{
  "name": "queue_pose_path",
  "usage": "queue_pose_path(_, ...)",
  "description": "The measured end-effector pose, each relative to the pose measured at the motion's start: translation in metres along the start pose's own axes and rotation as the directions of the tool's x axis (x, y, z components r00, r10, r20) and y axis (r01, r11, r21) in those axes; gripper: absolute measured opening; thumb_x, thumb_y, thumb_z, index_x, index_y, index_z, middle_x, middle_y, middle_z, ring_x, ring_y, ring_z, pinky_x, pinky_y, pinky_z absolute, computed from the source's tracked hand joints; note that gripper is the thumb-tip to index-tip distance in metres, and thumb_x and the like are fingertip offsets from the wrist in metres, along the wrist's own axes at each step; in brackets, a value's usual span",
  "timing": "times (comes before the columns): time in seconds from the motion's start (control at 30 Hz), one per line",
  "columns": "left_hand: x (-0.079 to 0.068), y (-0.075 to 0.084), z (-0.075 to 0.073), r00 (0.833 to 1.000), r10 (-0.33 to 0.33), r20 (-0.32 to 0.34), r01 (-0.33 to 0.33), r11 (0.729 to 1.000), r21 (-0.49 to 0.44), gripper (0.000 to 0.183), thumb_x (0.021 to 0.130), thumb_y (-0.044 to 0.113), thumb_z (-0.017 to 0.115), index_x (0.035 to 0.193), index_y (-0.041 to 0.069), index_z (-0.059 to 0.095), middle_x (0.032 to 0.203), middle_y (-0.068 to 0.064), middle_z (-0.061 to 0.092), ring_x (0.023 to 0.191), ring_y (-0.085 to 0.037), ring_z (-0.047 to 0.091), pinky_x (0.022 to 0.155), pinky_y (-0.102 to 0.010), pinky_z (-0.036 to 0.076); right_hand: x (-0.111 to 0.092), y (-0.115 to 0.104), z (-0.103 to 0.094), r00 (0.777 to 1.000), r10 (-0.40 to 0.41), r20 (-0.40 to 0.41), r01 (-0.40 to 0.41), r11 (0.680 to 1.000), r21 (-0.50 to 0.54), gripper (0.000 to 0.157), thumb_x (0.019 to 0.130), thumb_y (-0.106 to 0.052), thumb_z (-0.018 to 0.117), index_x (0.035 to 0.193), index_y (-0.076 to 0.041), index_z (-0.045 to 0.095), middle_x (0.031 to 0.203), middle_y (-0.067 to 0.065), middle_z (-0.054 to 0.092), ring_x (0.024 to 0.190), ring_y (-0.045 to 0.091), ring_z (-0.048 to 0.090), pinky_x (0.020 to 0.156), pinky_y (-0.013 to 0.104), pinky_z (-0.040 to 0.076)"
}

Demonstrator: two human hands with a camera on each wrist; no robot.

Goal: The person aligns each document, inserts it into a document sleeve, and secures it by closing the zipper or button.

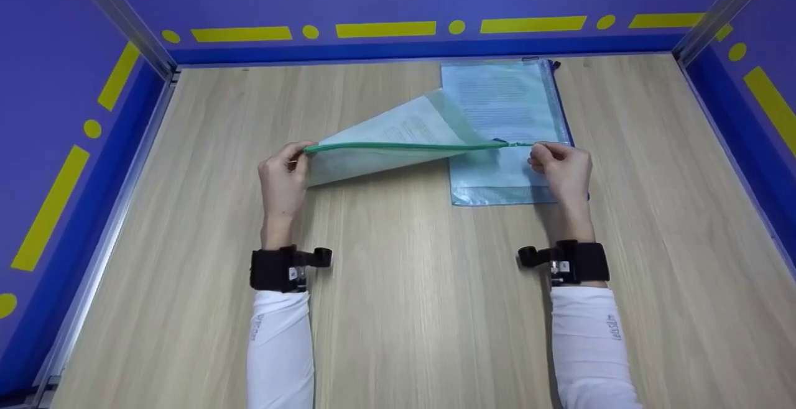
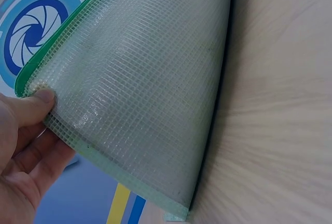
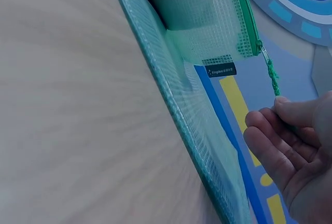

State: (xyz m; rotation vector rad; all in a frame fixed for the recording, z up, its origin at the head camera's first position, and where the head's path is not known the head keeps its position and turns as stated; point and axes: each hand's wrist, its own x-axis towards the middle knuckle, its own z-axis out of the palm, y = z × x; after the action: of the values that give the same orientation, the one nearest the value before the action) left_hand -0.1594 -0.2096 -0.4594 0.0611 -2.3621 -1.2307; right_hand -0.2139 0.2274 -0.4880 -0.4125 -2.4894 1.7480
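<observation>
A translucent mesh zipper pouch (image 1: 379,163) with a green zipper edge is held up and tilted above the table, papers showing inside it. At its left corner my left hand (image 1: 283,176) pinches the pouch between thumb and fingers; the left wrist view shows the thumb on the mesh (image 2: 124,79). My right hand (image 1: 566,170) pinches the green braided cord (image 3: 273,79) of the zipper pull, which is stretched out at the pouch's right end. Beneath that end lies a second, blue-edged mesh pouch (image 1: 497,104) with printed sheets inside.
The wooden table (image 1: 410,291) is bounded by a blue back wall (image 1: 398,11) and side walls with yellow markings. A small dark label (image 3: 221,69) hangs from the held pouch's edge. The blue-edged pouch reaches close to the back wall.
</observation>
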Motion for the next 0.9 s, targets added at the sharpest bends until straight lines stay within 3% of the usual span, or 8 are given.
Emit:
queue_pose_path(0.3,-0.001,0.002,0.002,1.000,-0.007,0.010,0.007,1.000,-0.013,0.019,0.096,0.001,0.059,0.108,0.002,0.074,0.108,-0.014,0.076,0.098,-0.024,0.072,0.083,-0.035,0.058,-0.001,0.000,-0.002,0.999,0.036,-0.022,-0.035,0.999,0.016,0.033,0.096,-0.021,0.066,0.120,0.000,0.070,0.079,-0.012,0.069,0.074,-0.001,0.069,0.074,0.014,0.057)
queue_pose_path(0.5,-0.002,0.007,0.004,1.000,0.018,-0.015,-0.018,1.000,0.003,0.019,0.096,0.001,0.060,0.108,0.003,0.075,0.106,-0.013,0.076,0.092,-0.025,0.072,0.074,-0.024,0.052,-0.003,-0.004,0.003,0.999,0.027,-0.019,-0.024,0.988,0.153,0.035,0.094,-0.018,0.067,0.121,0.005,0.067,0.078,-0.010,0.071,0.073,0.002,0.071,0.073,0.015,0.058)
queue_pose_path(0.7,-0.006,0.016,0.009,0.997,0.056,-0.049,-0.057,0.998,-0.015,0.018,0.094,0.000,0.062,0.106,0.003,0.075,0.102,-0.012,0.076,0.088,-0.023,0.071,0.070,-0.020,0.050,-0.011,-0.012,0.019,0.992,-0.014,0.122,-0.006,0.987,0.161,0.047,0.096,-0.023,0.065,0.135,0.002,0.058,0.092,-0.008,0.071,0.083,0.001,0.071,0.078,0.016,0.058)
queue_pose_path(0.8,-0.008,0.022,0.015,0.995,0.093,-0.047,-0.093,0.996,-0.014,0.018,0.094,0.000,0.062,0.106,0.003,0.075,0.101,-0.012,0.076,0.087,-0.023,0.071,0.070,-0.024,0.053,-0.016,-0.019,0.031,0.977,-0.031,0.209,-0.002,0.988,0.156,0.052,0.098,-0.028,0.063,0.139,0.002,0.054,0.107,0.005,0.073,0.088,0.001,0.072,0.084,0.020,0.058)
queue_pose_path(0.9,-0.010,0.028,0.018,0.992,0.127,-0.013,-0.127,0.992,-0.014,0.018,0.094,0.000,0.062,0.107,0.003,0.075,0.102,-0.012,0.076,0.088,-0.023,0.071,0.070,-0.029,0.056,-0.022,-0.026,0.046,0.955,-0.005,0.297,-0.048,0.984,0.171,0.058,0.099,-0.036,0.058,0.141,0.004,0.051,0.125,0.021,0.068,0.095,0.007,0.073,0.089,0.025,0.058)
